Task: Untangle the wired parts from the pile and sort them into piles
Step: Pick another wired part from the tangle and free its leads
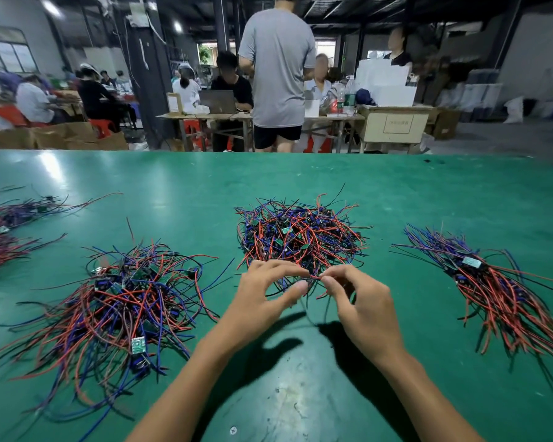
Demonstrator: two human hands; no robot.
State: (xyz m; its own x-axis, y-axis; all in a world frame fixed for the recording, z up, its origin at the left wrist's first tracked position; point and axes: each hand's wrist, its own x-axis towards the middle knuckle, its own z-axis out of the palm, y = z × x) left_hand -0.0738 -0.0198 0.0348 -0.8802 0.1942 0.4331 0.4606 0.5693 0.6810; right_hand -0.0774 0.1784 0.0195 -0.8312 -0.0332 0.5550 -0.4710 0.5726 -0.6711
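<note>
A tangled pile (300, 237) of red, blue and black wired parts with small green boards lies at the middle of the green table (189, 186). At its near edge my left hand (265, 291) and my right hand (361, 301) pinch the same thin wires (313, 277) between fingertips, a few centimetres apart. A larger loose pile (122, 301) spreads to the left. To the right lies a combed pile (498, 282) with its wires running the same way. A further pile (4, 231) sits at the far left edge.
Bare green table surface lies in front of my forearms and beyond the middle pile. Past the far table edge a person in a grey shirt (278, 68) stands, with others seated at desks (268, 116) and cardboard boxes (61, 135) on the left.
</note>
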